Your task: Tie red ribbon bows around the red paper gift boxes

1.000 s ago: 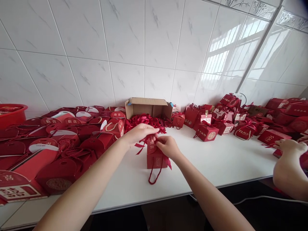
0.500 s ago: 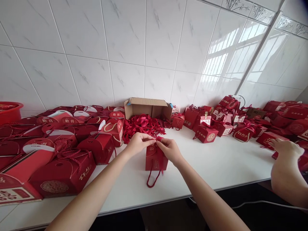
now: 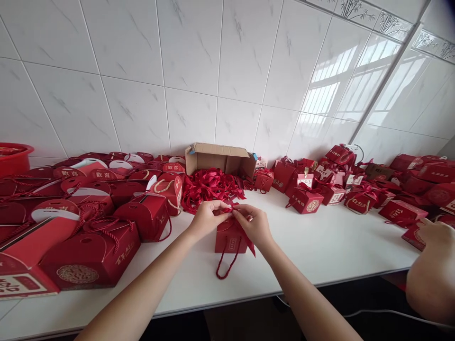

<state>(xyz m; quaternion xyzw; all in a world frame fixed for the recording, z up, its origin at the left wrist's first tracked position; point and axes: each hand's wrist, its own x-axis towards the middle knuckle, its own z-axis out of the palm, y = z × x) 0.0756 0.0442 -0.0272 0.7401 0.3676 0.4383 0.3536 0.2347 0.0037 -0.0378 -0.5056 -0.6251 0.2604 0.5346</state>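
Note:
A small red gift box [image 3: 230, 239] stands upright on the white table in front of me, its twisted cord handle [image 3: 227, 274] hanging down the near side onto the tabletop. Above the box top, my left hand [image 3: 210, 219] pinches a red ribbon. My right hand [image 3: 253, 222] pinches the same ribbon [image 3: 250, 246] from the other side, and one tail of it trails down the box's right side. The fingertips of both hands nearly meet, and the ribbon between them is partly hidden.
Behind the box, red ribbons [image 3: 209, 187] spill from an open cardboard carton [image 3: 220, 150]. Many larger red boxes [image 3: 92, 253] crowd the left. More small boxes [image 3: 305, 200] stand to the right, where another person's hand [image 3: 435, 234] touches a box. A red basin [image 3: 14, 161] sits far left.
My hands have drawn closer together over the box, and the ribbon tail has swung to the right. The other person's hand has come lower and nearer, onto a box at the table edge.

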